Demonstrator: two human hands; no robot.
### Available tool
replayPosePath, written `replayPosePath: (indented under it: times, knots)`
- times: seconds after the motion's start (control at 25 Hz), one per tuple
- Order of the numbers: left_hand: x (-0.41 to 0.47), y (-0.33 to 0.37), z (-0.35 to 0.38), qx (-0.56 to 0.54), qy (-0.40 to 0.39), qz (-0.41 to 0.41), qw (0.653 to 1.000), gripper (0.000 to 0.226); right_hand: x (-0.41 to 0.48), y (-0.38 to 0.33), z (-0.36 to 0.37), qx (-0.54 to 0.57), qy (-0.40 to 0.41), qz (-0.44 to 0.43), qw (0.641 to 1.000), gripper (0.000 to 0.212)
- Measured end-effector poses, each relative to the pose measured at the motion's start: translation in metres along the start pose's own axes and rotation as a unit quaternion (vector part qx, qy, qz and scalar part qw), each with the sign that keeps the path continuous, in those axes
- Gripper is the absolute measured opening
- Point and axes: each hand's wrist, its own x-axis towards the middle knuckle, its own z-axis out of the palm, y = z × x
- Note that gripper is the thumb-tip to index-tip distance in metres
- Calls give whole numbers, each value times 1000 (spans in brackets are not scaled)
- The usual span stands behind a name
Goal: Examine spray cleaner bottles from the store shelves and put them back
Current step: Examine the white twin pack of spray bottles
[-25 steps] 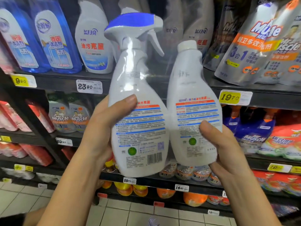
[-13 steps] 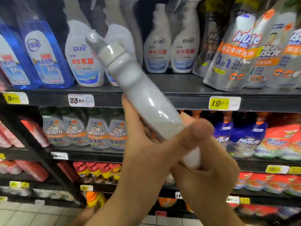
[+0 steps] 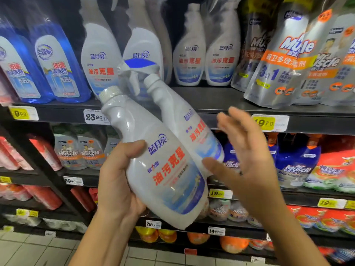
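Left hand (image 3: 119,181) grips two white bottles (image 3: 165,169), tilted, front labels showing; right hand (image 3: 247,156) spread, holding nothing. Step: examining. Next, probably: right-hand regrip, return upright to shelf (image 3: 211,100).

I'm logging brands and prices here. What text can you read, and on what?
"蓝月亮", "油污克星": held bottle, in the left hand.
"23 90": white tag.
"9 90": left yellow tag.
"19 70": right yellow tag.
"Mr Muscle": lower-shelf bottle.
Smaller print: blurred, unreadable.
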Motion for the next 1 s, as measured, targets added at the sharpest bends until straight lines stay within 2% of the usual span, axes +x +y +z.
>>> replayPosePath:
  times: [0.04,0.12,0.2,0.28,0.4,0.48,0.56,0.6,0.68,0.8,0.88,1.0]
  knots:
    - [0,2,-2,-3,-9,3,1000,29,6,7,-3,28,23,21,999,86]
    - [1,9,-3,-9,-65,-13,998,40,27,19,-10,58,11,114,992,89]
    - [6,10,-6,-59,-141,-61,986,41,36,28,-19,152,-74,145,975,86]
    - [14,11,-4,-150,-230,-111,955,41,37,35,-25,235,-106,150,955,73]
    - [36,16,-6,-151,-272,-108,944,44,33,36,-23,268,-47,137,952,57]
    - [52,22,5,-82,-282,-125,948,39,35,35,-21,270,8,148,951,57]
    - [68,27,7,97,-203,-29,974,30,40,30,-22,282,50,158,945,58]
    - [74,30,6,176,-153,24,972,31,45,28,-23,290,70,159,941,56]
    - [86,31,6,255,-131,79,955,44,58,25,-28,294,104,154,937,44]
    - [102,28,11,380,-133,86,911,66,85,20,-32,267,153,136,942,34]
    - [120,28,16,406,-121,90,901,70,103,19,-32,225,185,102,951,37]
    - [150,31,26,397,-101,88,908,65,129,19,-33,139,222,46,964,51]
